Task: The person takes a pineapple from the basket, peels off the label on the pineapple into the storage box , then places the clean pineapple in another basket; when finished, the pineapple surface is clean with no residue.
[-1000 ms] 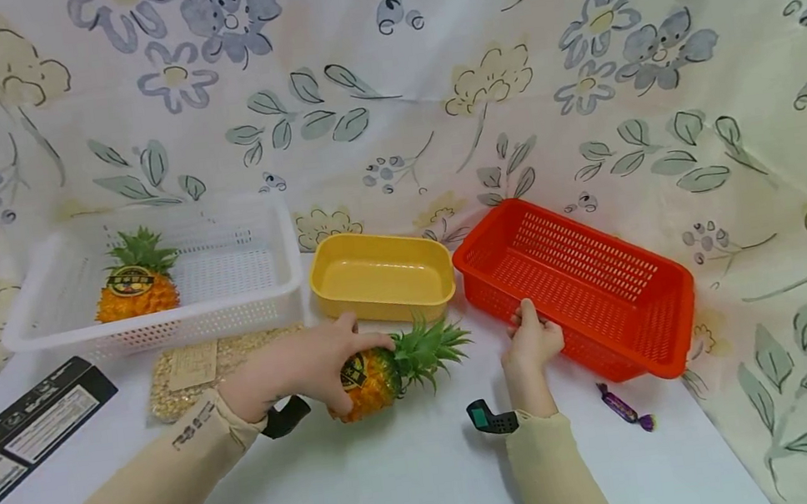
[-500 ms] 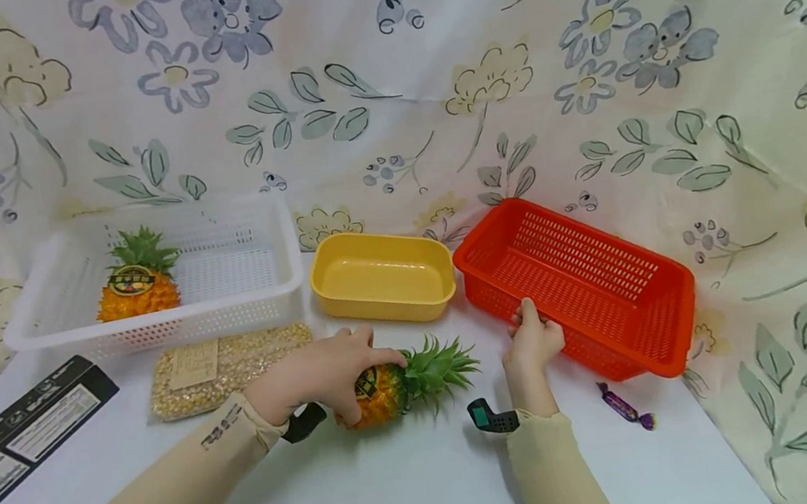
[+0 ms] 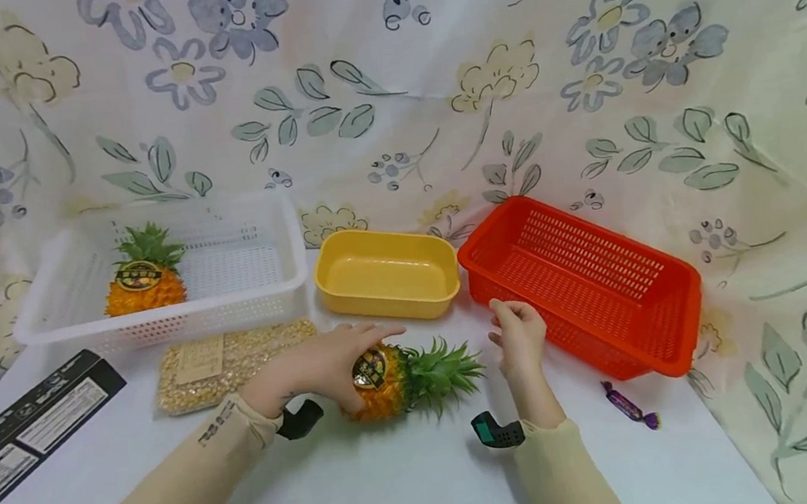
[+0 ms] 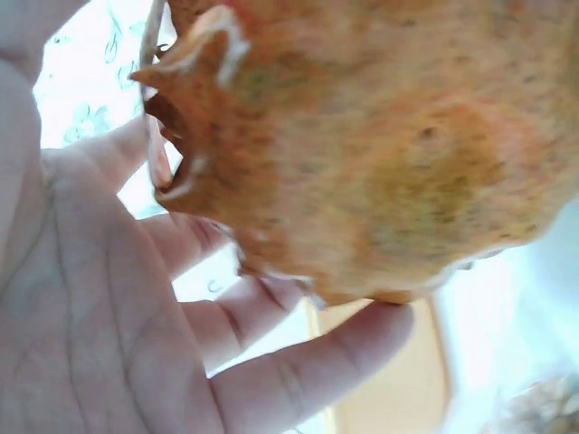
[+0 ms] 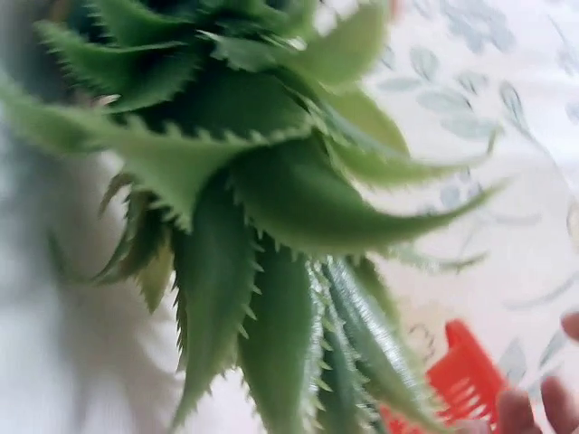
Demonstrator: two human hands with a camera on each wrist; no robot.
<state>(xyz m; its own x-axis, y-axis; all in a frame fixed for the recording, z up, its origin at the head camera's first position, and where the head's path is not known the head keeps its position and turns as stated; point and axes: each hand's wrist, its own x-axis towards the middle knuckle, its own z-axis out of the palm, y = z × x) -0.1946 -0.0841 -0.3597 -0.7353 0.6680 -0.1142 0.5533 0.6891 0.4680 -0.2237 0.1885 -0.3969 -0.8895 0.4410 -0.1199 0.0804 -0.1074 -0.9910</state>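
A small pineapple (image 3: 382,389) lies on its side on the white table, with its leafy crown (image 3: 443,373) pointing right. My left hand (image 3: 323,367) is around its base end. The thumb is at the near side, and the index finger stretches straight above the fruit. The left wrist view shows spread, fairly straight fingers (image 4: 298,380) beside the orange skin. To the right of the crown, my right hand (image 3: 522,338) is raised with loosely bent fingers and holds nothing. It is close to the red basket (image 3: 571,324); the right wrist view shows fingertips at the lower right edge.
At the left, a white basket (image 3: 244,305) holds another pineapple (image 3: 146,283). A yellow tub (image 3: 389,304) stands between the baskets. A bag of corn kernels (image 3: 236,365), a black box (image 3: 32,432) and a purple wrapped candy (image 3: 630,405) lie on the table.
My left hand shifted the pineapple slightly right and nearer, then its fingers loosened and lifted off the top. My right hand moved left, away from the red basket's side.
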